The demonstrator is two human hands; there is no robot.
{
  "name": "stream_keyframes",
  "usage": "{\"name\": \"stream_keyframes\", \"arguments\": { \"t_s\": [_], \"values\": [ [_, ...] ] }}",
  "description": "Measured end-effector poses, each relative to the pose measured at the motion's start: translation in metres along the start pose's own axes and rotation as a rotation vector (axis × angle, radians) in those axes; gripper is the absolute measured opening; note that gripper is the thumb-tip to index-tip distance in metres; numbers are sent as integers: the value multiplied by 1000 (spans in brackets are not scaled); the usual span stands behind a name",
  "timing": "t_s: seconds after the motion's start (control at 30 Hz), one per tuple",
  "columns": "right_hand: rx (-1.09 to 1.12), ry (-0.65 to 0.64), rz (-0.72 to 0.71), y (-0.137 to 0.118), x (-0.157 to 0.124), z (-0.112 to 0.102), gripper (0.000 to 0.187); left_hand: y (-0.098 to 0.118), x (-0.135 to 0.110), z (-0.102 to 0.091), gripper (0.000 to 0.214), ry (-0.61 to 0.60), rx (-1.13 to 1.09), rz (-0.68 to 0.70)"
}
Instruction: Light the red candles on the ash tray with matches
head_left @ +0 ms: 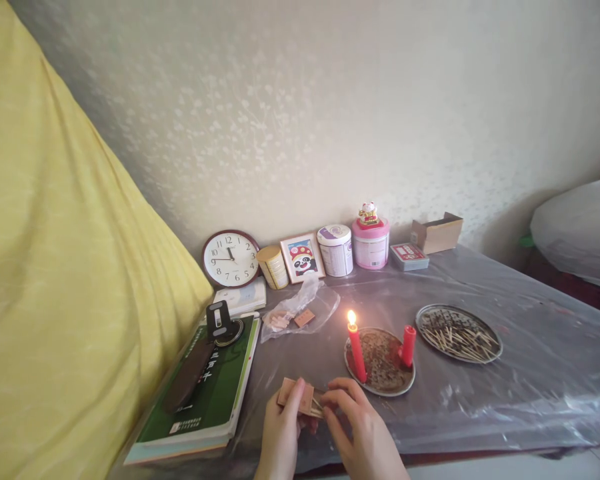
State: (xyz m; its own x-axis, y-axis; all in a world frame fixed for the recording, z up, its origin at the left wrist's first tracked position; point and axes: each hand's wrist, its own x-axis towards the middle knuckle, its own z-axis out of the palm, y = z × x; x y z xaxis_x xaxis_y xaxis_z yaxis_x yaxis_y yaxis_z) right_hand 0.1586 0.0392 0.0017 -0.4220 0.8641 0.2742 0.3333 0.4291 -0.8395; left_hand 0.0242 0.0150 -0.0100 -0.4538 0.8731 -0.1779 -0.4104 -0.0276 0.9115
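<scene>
Head view: both hands at the counter's (480, 393) near edge.
Left hand (280, 433): grasping matchbox (300, 398).
Right hand (363, 430): fingers pinched at the box's open end.
Matchbox: at 8 o'clock of lit candle (356, 352) on metal plate (383, 388).

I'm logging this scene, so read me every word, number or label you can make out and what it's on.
"1" to "12": numerals on the wall clock.
Green book cover: white characters, too blurred to read.
Tins, framed panda picture, card box: print too small.
Matchbox in both hands: no text visible.
</scene>
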Motion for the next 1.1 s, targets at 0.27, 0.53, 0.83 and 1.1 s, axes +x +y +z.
{"name": "stream_keyframes", "arguments": {
  "t_s": [0.27, 0.53, 0.83, 1.1],
  "values": [
    [-246, -140, -43, 0, -1, -7, 41, -4, 1, 3, 34, 27, 24, -72],
    [-261, -130, -174, -4, -1, -8, 47, -3, 1, 1, 33, -27, 53, -61],
    [-314, -18, -148, 1, -3, -8, 38, 0, -2, 3, 32, 13, 70, -38],
    [-366, 21, -142, 1, -3, -6, 29, -5, 1, -1, 33, -33, 162, -7]
  ]
}}
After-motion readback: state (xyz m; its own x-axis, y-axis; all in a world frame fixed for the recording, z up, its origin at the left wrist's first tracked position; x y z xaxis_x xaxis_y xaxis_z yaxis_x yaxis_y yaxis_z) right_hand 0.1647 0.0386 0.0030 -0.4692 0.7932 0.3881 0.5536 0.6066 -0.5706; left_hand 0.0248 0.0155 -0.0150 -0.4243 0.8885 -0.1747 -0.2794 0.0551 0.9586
